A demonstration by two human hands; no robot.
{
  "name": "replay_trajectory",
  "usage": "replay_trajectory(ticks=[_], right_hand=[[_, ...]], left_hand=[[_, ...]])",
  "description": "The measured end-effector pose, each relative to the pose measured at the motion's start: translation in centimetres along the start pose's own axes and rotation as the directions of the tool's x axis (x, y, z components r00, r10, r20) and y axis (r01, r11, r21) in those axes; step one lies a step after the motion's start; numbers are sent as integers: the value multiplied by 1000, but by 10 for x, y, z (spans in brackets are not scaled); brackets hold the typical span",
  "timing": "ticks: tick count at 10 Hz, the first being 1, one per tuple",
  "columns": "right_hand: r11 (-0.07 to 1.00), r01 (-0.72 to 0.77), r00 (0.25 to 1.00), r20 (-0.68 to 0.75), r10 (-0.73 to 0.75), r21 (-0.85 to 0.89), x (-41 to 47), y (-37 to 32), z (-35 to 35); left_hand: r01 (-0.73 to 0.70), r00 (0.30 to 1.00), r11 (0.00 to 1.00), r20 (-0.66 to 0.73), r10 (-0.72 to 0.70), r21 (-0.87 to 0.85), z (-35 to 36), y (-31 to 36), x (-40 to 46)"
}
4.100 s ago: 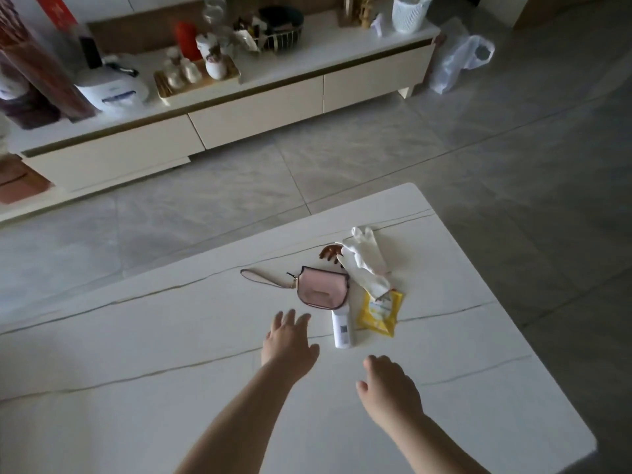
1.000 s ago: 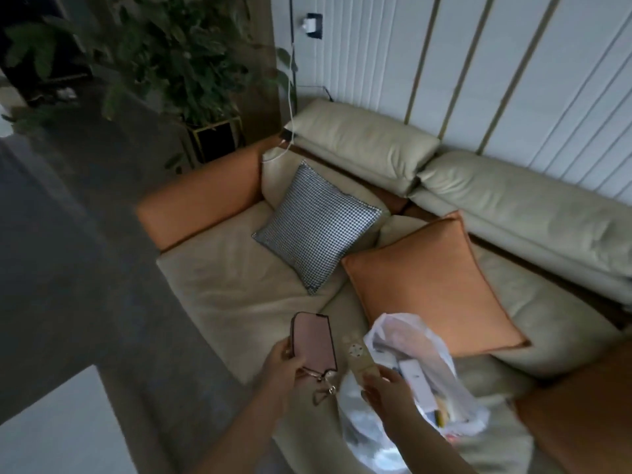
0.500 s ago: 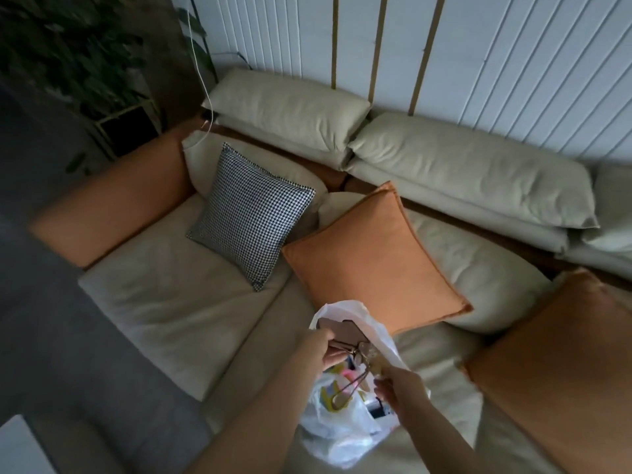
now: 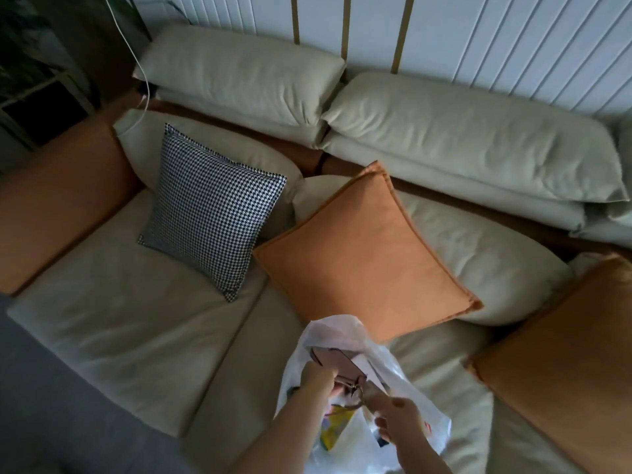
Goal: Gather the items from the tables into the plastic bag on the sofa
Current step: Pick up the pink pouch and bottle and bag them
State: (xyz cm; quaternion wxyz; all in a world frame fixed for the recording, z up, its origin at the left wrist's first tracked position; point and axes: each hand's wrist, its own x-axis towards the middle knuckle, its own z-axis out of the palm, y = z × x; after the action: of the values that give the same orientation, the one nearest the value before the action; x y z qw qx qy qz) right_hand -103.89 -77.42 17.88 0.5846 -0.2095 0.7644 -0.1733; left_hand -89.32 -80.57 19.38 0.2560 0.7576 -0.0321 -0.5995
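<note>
The white plastic bag lies open on the cream sofa, near its front edge. My left hand grips the pink pouch and holds it in the bag's mouth, with the wrist strap hanging down inside. My right hand is just to the right over the bag, fingers curled round a slim beige item that points toward the pouch. A yellow packet and other items show inside the bag, partly hidden by my arms.
An orange cushion leans right behind the bag, with a houndstooth cushion to its left. Another orange cushion is at the right. The orange armrest is at the left, and grey floor at the bottom left.
From the table I turned to the sofa carrying the pouch and the beige item. In the last half second the pouch went lower into the bag's mouth and the view moved closer.
</note>
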Motion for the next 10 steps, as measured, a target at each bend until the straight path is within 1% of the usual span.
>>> replay_trajectory(ticks=[1, 2, 3, 4, 5, 6, 7, 8, 9, 10], right_hand=[[998, -26, 999, -24, 25, -53, 29, 22, 13], [992, 6, 998, -56, -13, -128, 31, 25, 21], [972, 110, 994, 16, -109, -208, 16, 20, 25], [949, 204, 978, 100, -185, -241, 12, 17, 28], [945, 206, 972, 164, -168, -255, 4, 15, 32], [941, 207, 966, 210, -153, -268, -6, 11, 32], [943, 184, 975, 174, -139, -276, -14, 9, 36], [937, 155, 978, 181, -102, -314, -24, 8, 40], [945, 127, 971, 232, -56, -301, -32, 8, 43], [954, 65, 974, 228, 4, -293, -36, 8, 40]], left_hand=[[-161, 986, 918, 11, 169, 363, 0, -12, 25], [-259, 965, 717, 148, 215, 647, -6, -22, 24], [-292, 955, 476, 227, 189, 830, -13, -38, 33], [-297, 954, 414, 252, 161, 861, -18, -47, 39], [-324, 946, 518, 283, 158, 792, -24, -53, 40], [-342, 933, 715, 314, 178, 610, -33, -57, 32], [-384, 896, 802, 394, 204, 458, -42, -54, 15], [-395, 867, 838, 453, 206, 375, -52, -45, -6], [-375, 876, 869, 431, 218, 322, -63, -48, -16], [-338, 899, 890, 385, 209, 306, -78, -48, -28]])
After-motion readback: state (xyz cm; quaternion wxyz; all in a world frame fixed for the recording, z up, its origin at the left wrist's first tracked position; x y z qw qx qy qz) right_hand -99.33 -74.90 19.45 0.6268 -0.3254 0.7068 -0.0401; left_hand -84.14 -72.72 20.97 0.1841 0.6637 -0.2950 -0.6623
